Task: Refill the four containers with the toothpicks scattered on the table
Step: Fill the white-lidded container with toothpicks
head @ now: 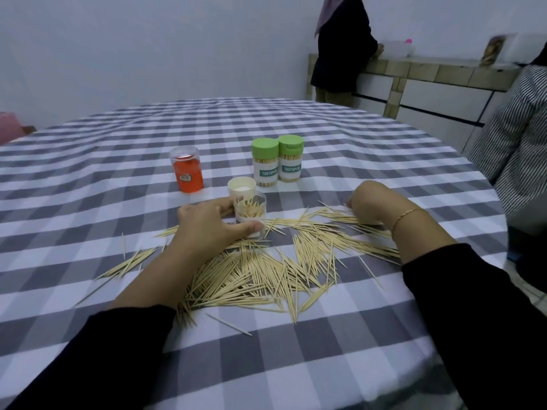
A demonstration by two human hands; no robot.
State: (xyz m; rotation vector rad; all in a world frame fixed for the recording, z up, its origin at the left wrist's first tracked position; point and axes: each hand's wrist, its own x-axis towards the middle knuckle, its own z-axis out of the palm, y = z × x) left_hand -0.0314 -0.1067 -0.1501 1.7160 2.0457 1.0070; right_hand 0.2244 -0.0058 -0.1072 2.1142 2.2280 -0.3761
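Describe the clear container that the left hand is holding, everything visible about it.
The clear container is a small round tub of see-through plastic with a white band low on its wall. It stands upright and open, no lid on it, at the far edge of the scattered toothpicks. A few toothpicks lean inside, so it is only partly filled. The left hand grips its side. A cream lid sits just behind it.

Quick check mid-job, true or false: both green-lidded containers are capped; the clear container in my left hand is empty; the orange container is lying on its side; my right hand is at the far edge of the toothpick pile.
1. Both green-lidded containers are capped. True.
2. The clear container held by the left hand is empty. False: some toothpicks stand inside.
3. The orange container lies on its side. False: it stands upright.
4. The right hand is at the toothpick pile's far edge. True.
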